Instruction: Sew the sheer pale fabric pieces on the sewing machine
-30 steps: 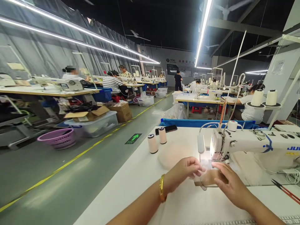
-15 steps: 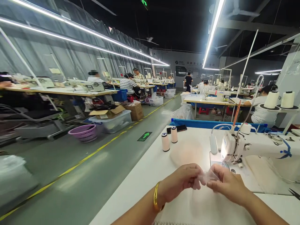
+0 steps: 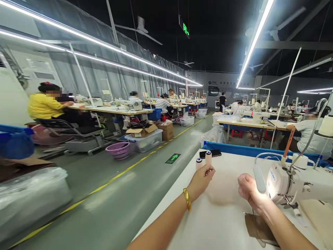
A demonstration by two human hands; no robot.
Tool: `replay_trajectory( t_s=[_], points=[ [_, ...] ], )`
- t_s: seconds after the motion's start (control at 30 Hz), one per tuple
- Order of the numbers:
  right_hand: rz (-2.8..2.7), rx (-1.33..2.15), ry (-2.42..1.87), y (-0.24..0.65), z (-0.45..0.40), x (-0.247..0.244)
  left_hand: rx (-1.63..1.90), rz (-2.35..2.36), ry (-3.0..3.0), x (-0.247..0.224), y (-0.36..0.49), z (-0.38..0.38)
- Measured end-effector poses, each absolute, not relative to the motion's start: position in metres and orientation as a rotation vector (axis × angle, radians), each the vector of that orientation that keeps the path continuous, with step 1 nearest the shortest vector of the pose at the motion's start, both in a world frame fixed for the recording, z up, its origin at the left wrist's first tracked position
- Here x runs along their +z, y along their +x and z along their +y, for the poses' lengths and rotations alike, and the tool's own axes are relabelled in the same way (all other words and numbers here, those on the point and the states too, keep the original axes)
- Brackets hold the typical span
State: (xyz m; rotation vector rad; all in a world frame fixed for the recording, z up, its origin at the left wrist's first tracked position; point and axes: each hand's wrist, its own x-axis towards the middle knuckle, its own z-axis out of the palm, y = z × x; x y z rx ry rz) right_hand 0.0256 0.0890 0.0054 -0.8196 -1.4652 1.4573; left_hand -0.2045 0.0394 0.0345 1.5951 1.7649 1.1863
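Note:
A sheer, pale pink piece of fabric (image 3: pixel 224 187) spans the space between my two hands above the white table. My left hand (image 3: pixel 201 181), with a gold bangle at the wrist, is closed on its left side, close to two pale thread spools (image 3: pixel 208 158). My right hand (image 3: pixel 249 190) has its fingers curled in at the fabric's right side, in front of the sewing machine's lamp. The white sewing machine (image 3: pixel 284 185) stands just right of that hand. More beige fabric (image 3: pixel 313 217) lies by the machine, partly cut off by the frame.
A dark phone (image 3: pixel 214 153) lies at the table's (image 3: pixel 166 222) far edge, beside a blue cloth trough (image 3: pixel 234 148). To the left runs an aisle with a yellow line, a purple basket (image 3: pixel 118 151) and plastic bins (image 3: pixel 143 140). Several people sit at other machines.
My hands have moved apart, from close together to a wide gap, with the sheer fabric now spread between them. The view has swung left and up, so more of the aisle shows.

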Motion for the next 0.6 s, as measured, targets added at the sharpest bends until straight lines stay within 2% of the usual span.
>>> replay_trajectory(
  t_s=[0.17, 0.33, 0.43, 0.6],
  points=[
    [-1.464, 1.382, -0.977, -0.010, 0.124, -0.011, 1.081, 2.161, 1.816, 0.020, -0.217, 0.063],
    [-1.532, 1.270, -1.047, -0.022, 0.144, -0.024, 0.969, 2.293, 2.102, 0.010, -0.213, 0.063],
    [-1.578, 1.221, -1.052, -0.026, 0.150, -0.025, 0.920, 2.215, 2.323, 0.012, -0.206, 0.058],
    [-1.684, 1.150, -1.063, -0.033, 0.159, -0.025, 0.662, 1.774, 2.688, 0.014, -0.202, 0.057]
  ],
)
